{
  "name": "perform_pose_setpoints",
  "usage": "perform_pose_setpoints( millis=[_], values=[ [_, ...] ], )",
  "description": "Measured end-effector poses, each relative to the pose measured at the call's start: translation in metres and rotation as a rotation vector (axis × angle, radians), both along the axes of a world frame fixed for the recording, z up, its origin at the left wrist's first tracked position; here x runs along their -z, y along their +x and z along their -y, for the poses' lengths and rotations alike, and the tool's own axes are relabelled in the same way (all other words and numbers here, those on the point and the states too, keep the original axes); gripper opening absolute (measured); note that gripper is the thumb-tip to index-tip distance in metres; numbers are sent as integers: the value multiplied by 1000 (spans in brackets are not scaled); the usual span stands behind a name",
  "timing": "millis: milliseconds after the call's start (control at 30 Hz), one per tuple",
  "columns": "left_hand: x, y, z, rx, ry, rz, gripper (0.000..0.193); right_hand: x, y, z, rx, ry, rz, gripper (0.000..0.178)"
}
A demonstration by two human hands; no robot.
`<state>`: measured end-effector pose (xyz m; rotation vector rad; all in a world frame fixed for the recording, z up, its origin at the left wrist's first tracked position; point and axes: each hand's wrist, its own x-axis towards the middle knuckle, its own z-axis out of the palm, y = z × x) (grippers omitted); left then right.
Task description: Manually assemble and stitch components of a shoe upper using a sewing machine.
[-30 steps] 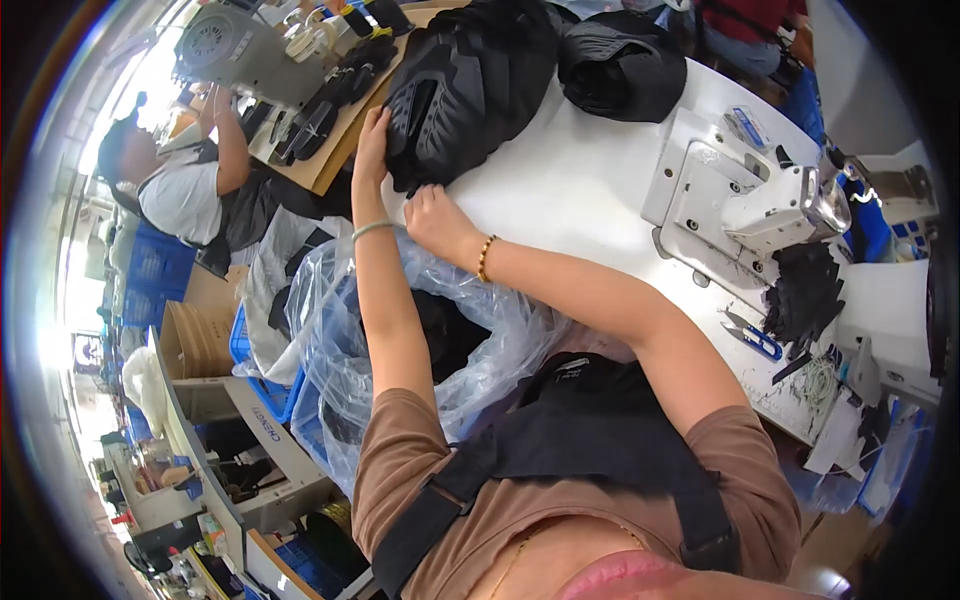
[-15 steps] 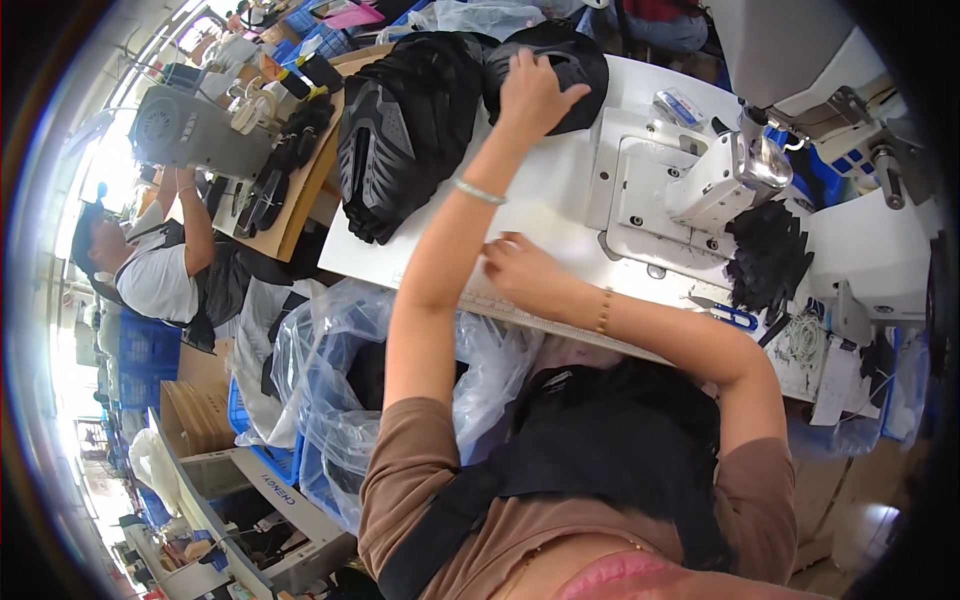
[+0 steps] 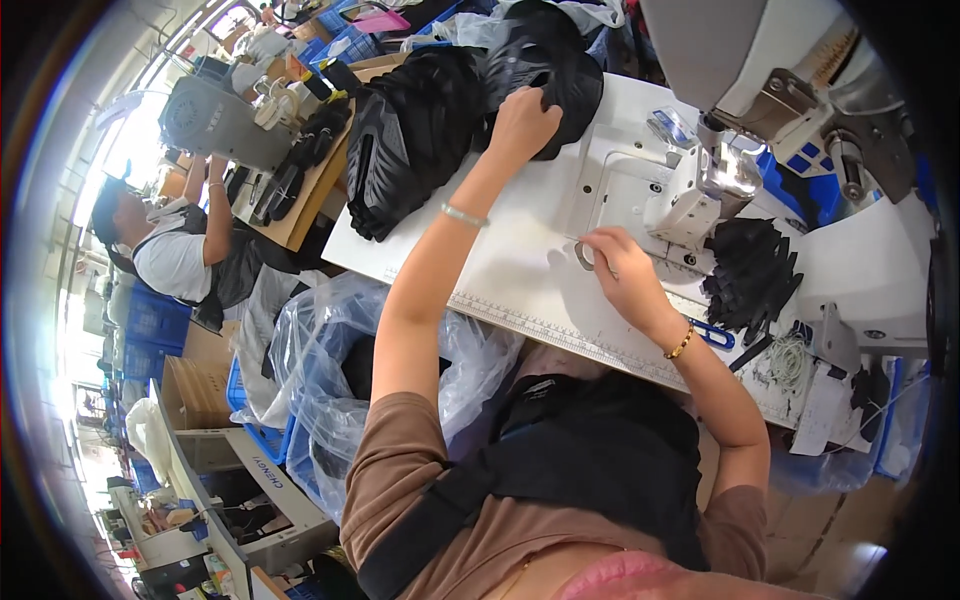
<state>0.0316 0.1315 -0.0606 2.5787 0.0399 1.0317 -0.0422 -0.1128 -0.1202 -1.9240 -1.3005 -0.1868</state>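
Near the far edge of the white table, my left hand (image 3: pixel 524 124) is closed on a black shoe upper (image 3: pixel 548 65), one of a loose pile. Directly left of it lies a thick stack of black and grey shoe uppers (image 3: pixel 405 135), overlapping one another. My right hand (image 3: pixel 630 275) hovers over the table in front of the sewing machine's metal bed, with bent fingers a little apart and nothing visible between them. The sewing machine (image 3: pixel 690 195) stands to its right. Beside that is a heap of black strips (image 3: pixel 752 275).
Blue thread snips (image 3: pixel 715 335) and tangled pale thread (image 3: pixel 790 362) lie at the right. A ruler strip (image 3: pixel 560 340) runs along the table's near edge. Below left sits a clear plastic bag (image 3: pixel 340 330) in a blue crate. Another person (image 3: pixel 175 250) works at a machine further left.
My right hand has moved right, from the table's near edge toward the machine bed. My left hand has closed on a shoe upper, which now stands higher. The view has shifted slightly.
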Motion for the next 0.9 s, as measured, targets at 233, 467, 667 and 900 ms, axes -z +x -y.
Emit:
perform_pose_setpoints(
  millis=[233, 467, 667, 900],
  values=[
    [-23, -127, 91, 359, -1313, 38, 19, -31, -10, 4, -304, 319, -1181, 39],
    [-28, -149, 106, 513, -1678, -242, 27, -49, -16, 23, -333, 128, -1330, 28],
    [-54, -117, 113, 329, -668, -119, 17, -71, -1, 35, -216, 323, -1362, 29],
    [-60, -45, 155, 429, -637, -6, 19, -82, 3, 55, 45, 774, -981, 22]
  ],
)
